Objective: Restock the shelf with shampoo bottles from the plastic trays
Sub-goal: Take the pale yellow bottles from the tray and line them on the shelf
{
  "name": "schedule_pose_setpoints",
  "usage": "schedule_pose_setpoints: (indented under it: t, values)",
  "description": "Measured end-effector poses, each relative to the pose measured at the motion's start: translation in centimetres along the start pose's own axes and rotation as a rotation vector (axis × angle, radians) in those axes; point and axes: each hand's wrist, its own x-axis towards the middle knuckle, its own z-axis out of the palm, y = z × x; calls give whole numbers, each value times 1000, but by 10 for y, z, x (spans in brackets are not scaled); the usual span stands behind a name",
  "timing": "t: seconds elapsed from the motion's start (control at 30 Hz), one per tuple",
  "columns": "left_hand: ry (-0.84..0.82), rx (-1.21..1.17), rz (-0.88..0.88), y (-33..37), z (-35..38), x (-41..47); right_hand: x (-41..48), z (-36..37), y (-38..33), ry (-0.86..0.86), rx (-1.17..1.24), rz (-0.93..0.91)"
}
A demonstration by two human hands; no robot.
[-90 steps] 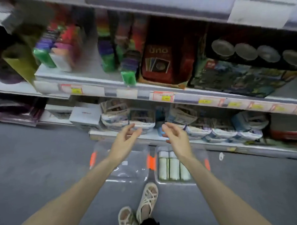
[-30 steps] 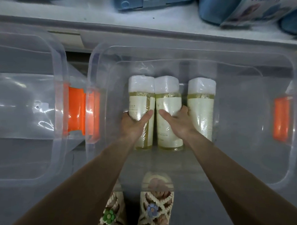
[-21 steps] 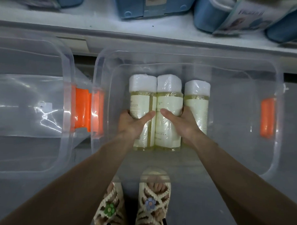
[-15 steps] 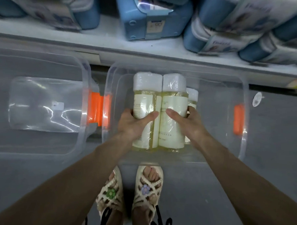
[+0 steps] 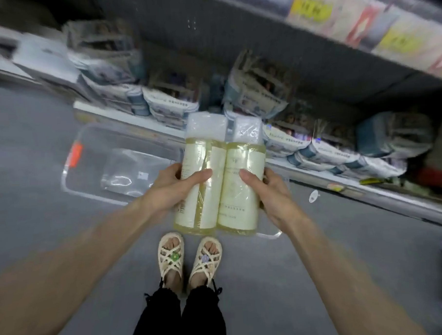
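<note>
Two pale yellow shampoo bottles with white caps, each wrapped in clear film, are held side by side above the floor. My left hand (image 5: 170, 189) grips the left bottle (image 5: 202, 173), thumb across its front. My right hand (image 5: 269, 190) grips the right bottle (image 5: 243, 181) the same way. A clear plastic tray (image 5: 93, 178) with an orange handle lies on the floor to the left. Only a corner of the second tray (image 5: 273, 234) shows under the bottles. The view is blurred.
The bottom shelf (image 5: 316, 170) runs behind the bottles, packed with blue and white wrapped packs (image 5: 166, 106). A higher shelf edge with yellow price tags (image 5: 391, 43) crosses the top right. My sandalled feet (image 5: 191, 259) stand on grey floor below the bottles.
Both hands have lifted the two bottles up out of the right tray. The view has risen and tilted, so the trays now look smaller and lower.
</note>
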Motion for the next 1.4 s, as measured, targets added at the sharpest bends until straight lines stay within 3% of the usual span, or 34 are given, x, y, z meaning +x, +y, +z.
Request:
schedule_pose_setpoints:
  t: [0.17,0.43,0.6,0.83,1.1,1.4]
  values:
    - [69,-144,124,99,-24,-107,-90,32,-113,-57,-10,-168]
    - [139,-228,471,241,-64,-259,-211,87,-274,-177,-39,-488]
    - [43,-241,629,305,-93,-321,-264,132,-350,-235,-32,-647]
    - [-104,-141,782,375,-157,-347,-292,194,-408,-267,5,-849]
    - [-203,-25,834,442,-232,-352,-290,265,-467,-134,73,-959]
    - [46,8,1056,502,-248,-325,-281,278,-525,141,44,-1049]
